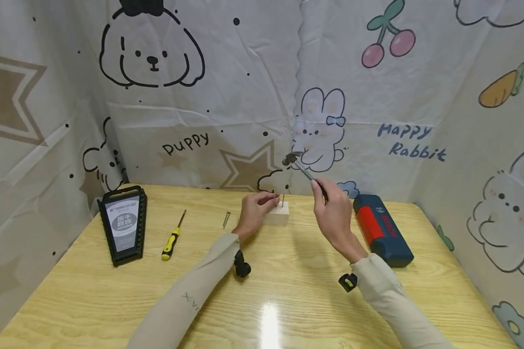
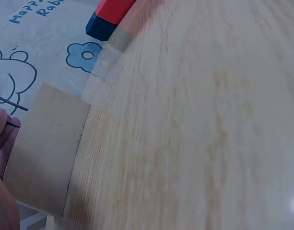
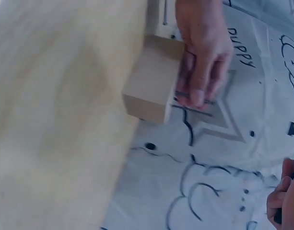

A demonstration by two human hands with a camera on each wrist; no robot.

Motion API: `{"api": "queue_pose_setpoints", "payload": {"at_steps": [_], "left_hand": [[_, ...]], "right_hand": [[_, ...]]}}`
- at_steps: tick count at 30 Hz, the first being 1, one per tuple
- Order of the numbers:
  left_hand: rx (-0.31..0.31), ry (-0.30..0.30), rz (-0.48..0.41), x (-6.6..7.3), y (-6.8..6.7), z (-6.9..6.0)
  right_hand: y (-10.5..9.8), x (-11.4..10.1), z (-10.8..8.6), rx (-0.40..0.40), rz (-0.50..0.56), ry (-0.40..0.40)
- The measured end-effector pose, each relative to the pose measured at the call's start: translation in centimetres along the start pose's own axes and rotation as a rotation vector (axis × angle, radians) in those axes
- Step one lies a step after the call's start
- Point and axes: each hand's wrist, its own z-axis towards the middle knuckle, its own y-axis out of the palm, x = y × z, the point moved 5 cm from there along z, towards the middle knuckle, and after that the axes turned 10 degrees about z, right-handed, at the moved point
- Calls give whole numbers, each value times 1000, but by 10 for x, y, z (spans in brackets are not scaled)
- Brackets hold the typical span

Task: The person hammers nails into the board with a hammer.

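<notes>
A pale wooden block (image 1: 279, 216) lies on the table near its back edge. One nail (image 1: 283, 200) stands upright in its top. Beside that nail, my left hand (image 1: 254, 212) pinches a second nail (image 3: 183, 94) between thumb and fingers, its point at the block's top face. My right hand (image 1: 335, 209) grips a small hammer (image 1: 304, 171) by the handle, the dark head raised above the block and apart from both nails. In the left wrist view, the block (image 2: 48, 151) fills the left edge, and the fingers are partly cut off.
Left of the block lie loose nails (image 1: 226, 220), a yellow-black screwdriver (image 1: 170, 245) and a black wrench-set holder (image 1: 124, 223). A blue-and-red Bosch case (image 1: 393, 242) lies to the right. Printed cloth (image 1: 253, 106) hangs behind the table (image 1: 297, 300).
</notes>
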Motion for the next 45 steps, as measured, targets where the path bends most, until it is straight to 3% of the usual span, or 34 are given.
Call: {"api": "queue_pose_setpoints", "payload": {"at_steps": [5,7,11,13,18,24,32,40,45], "left_hand": [[2,-4,4,0,-1,0],[-6,1,13,1,-1,0],[-17,3,25,2,-1,-1],[-15,1,26,1,-1,-1],[-16,2,23,-2,0,-1],[-16,22,8,-2,0,0],[-16,24,13,-6,-6,-1],[-31,22,31,-4,-3,-1],[-35,41,27,-1,0,-1]], "right_hand": [[14,4,-14,-143,-128,-5],[13,4,-14,-124,-140,-18],[4,1,-7,7,-48,-40],[4,2,-7,-12,-37,-29],[13,7,-17,-159,-124,-6],[1,7,-8,-43,-73,-14],[15,14,-20,-204,-101,13],[2,15,-11,-90,-60,29],[0,15,-12,-150,-160,-4]]}}
